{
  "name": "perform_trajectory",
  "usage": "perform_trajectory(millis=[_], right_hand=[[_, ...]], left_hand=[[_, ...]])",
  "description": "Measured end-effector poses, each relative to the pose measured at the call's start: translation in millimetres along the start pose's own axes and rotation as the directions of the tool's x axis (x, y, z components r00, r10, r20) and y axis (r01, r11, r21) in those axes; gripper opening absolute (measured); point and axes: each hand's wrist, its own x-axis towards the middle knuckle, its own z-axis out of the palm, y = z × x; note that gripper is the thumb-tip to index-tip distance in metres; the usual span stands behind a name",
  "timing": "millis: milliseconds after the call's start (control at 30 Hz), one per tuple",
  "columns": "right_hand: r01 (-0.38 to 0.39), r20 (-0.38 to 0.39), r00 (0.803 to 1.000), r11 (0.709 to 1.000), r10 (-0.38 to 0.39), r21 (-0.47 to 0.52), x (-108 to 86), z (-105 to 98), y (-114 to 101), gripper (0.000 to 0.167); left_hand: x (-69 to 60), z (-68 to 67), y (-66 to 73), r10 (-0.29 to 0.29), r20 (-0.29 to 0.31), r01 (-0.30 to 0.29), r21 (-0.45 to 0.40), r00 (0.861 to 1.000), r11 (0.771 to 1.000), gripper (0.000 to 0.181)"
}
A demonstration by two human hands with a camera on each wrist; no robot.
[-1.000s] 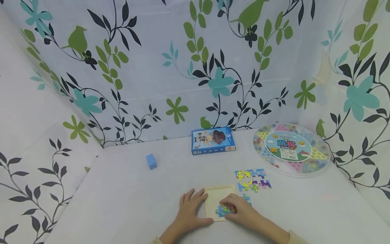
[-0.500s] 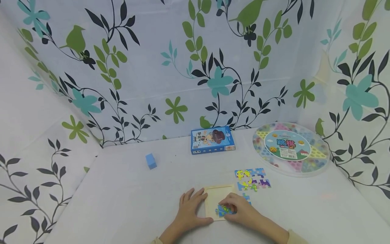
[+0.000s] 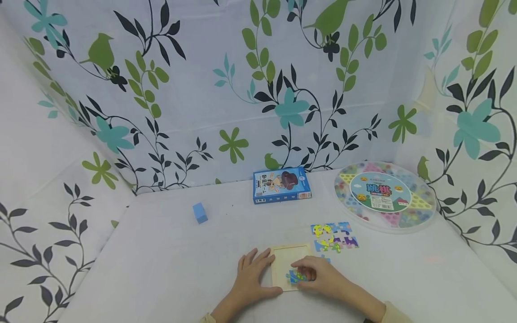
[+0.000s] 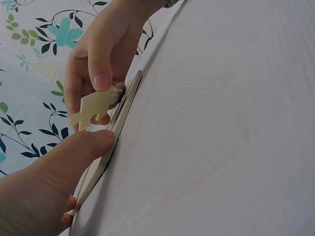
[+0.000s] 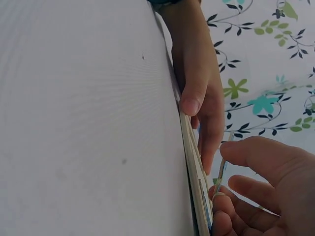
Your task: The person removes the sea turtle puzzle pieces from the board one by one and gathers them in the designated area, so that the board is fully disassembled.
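Note:
My left hand (image 3: 253, 277) holds the left side of a shallow wooden puzzle tray (image 3: 276, 271), thumb at the near edge and fingers spread at the far left. Over the tray's near right part, my right hand (image 3: 321, 276) pinches a blue and green jigsaw piece (image 3: 294, 277) between thumb and fingers. In the left wrist view, the piece's plain cream back (image 4: 93, 105) shows, tilted and raised above the tray rim. The right wrist view shows this piece edge-on, close to the tray (image 5: 194, 172). The right fingers hide part of the tray's inside.
Several partly joined jigsaw pieces (image 3: 334, 237) lie right of the tray, with another blue piece (image 3: 326, 259) half hidden behind my right hand. Farther back are a blue game box (image 3: 282, 185), a round Chinese checkers set (image 3: 385, 197) and a small blue block (image 3: 199, 213).
My right hand has shifted slightly right and up, and the piece it pinches now tilts off the tray. The left hand and tray stay in place.

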Motion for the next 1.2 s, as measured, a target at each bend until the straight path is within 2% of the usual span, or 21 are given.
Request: perform_trajectory(millis=[167,200,367,467,700,900,1200], right_hand=[[-0.045,0.007,0.999,0.999,0.045,0.01,-1.0,-4,0,0.036],[-0.047,0.0,0.999,0.999,0.047,0.008,-0.6,-7,-5,0.035],[-0.023,-0.031,0.999,1.0,0.023,-0.018,-3.4,-22,-9,0.029],[0.007,-0.055,0.998,0.998,-0.011,-0.059,-10.5,-30,5,0.025],[0.102,-0.108,0.987,0.981,-0.121,-0.165,-27.2,-52,14,0.025],[0.078,-0.142,0.984,0.973,-0.111,-0.219,-36.3,-68,19,0.032],[0.029,-0.118,0.991,0.971,-0.058,-0.237,-41.5,-81,23,0.028]], left_hand=[[0.2,-1.9,1.8,0.014,-0.01,-0.014,0.008,1.0,1.0,0.078],[0.6,-2.2,1.9,0.01,-0.006,-0.01,0.01,1.0,1.0,0.079],[2.1,-0.9,1.4,0.005,0.003,-0.005,0.022,1.0,1.0,0.08],[2.0,-0.8,1.6,-0.003,0.006,0.003,0.016,1.0,1.0,0.08],[0.5,-0.6,0.6,-0.003,0.0,0.003,0.014,1.0,1.0,0.08],[1.5,-1.6,0.7,-0.033,0.035,0.032,0.024,0.999,0.999,0.081],[1.0,-1.5,0.6,-0.005,0.013,0.005,0.014,1.0,1.0,0.08]])
